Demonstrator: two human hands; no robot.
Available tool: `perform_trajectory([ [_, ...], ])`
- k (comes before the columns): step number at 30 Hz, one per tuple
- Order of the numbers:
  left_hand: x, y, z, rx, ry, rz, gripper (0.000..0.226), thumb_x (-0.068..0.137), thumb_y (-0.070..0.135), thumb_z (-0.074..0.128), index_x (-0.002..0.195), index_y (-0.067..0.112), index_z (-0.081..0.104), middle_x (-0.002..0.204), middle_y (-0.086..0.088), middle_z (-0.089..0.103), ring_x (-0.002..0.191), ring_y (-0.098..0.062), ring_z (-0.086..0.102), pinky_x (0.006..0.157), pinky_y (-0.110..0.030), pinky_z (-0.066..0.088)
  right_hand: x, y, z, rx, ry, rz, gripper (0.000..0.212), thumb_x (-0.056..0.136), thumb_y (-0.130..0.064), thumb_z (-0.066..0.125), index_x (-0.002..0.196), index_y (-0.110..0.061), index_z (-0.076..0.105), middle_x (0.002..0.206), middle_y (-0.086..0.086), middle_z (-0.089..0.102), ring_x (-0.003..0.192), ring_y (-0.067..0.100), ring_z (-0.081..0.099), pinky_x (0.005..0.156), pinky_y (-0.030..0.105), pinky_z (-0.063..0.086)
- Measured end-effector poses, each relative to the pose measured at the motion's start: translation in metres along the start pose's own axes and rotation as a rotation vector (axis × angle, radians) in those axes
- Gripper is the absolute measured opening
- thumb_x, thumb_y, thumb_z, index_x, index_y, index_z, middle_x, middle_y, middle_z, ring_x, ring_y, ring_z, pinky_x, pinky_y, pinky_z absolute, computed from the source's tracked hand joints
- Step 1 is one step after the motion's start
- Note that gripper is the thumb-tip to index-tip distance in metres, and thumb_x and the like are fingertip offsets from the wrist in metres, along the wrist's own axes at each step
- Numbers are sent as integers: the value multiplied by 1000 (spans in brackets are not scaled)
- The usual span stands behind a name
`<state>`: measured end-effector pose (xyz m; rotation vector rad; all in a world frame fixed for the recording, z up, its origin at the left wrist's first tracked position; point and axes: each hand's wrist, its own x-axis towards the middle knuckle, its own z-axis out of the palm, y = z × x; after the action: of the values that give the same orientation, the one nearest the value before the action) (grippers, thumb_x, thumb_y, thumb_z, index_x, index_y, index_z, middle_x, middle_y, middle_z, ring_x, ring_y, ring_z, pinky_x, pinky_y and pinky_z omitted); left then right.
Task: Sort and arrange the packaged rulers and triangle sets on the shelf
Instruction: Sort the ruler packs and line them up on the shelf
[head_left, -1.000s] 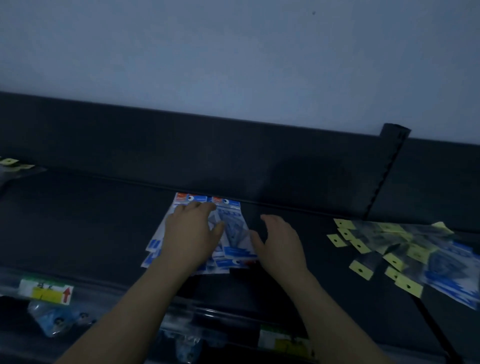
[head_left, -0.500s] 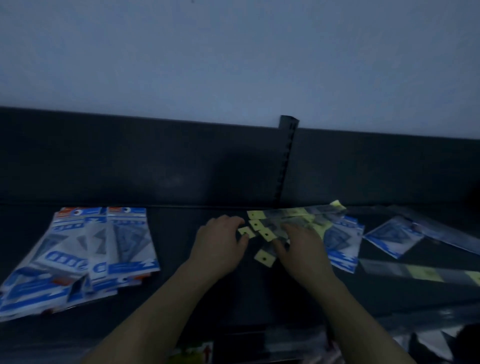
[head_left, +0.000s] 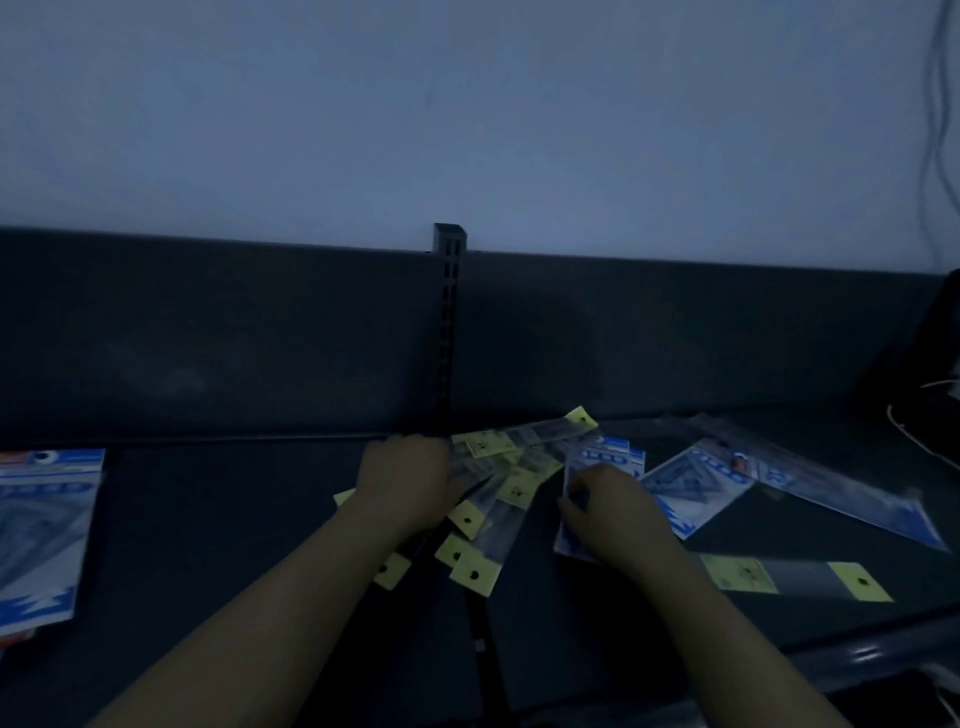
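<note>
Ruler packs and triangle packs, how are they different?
The ruler packs are long, thin strips; the triangle packs are wider. The ruler packs carry yellow tags; the triangle packs have blue-and-white print. The ruler packs fan out at the left hand; the triangle packs lie flat and apart. Both lie on the dark shelf.

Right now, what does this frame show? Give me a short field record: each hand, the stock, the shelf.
left hand: grips the fanned clear ruler packs with yellow header tags
right hand: on a blue-and-white triangle set pack; grip unclear
loose stock, right: second blue-and-white triangle pack; long blue-edged pack; lone yellow-tagged ruler pack
left edge: stack of blue-and-white packs
surface: dark metal shelf
lighting: dim
</note>
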<state>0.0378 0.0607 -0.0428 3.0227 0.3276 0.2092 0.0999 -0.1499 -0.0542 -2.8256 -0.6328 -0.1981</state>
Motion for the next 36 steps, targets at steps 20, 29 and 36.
perform_trajectory([
  [20, -7, 21, -11, -386, -354, -225, 35, 84, 35, 64, 104, 7, 57, 83, 2, 52, 72, -9, 49, 49, -20, 36, 12, -15, 5, 229, -167, -73, 29, 79, -55, 62, 82, -26, 56, 101, 3, 58, 92, 19, 57, 75, 32, 45],
  [29, -24, 19, -4, -425, -259, -224, 23, 89, 39, 55, 89, 17, 50, 89, 2, 54, 80, -12, 53, 57, -23, 39, 15, 5, 0, 297, -82, 63, 25, 82, -21, 60, 105, -12, 66, 102, 9, 66, 91, 22, 59, 76, 32, 51],
  [36, -26, 44, -9, -343, -242, -264, 43, 73, 48, 73, 91, 17, 50, 83, 4, 50, 79, -14, 53, 51, -24, 38, 6, -10, -6, 314, -173, 65, 15, 78, -27, 69, 79, -17, 59, 85, 6, 67, 76, 20, 63, 61, 27, 48],
])
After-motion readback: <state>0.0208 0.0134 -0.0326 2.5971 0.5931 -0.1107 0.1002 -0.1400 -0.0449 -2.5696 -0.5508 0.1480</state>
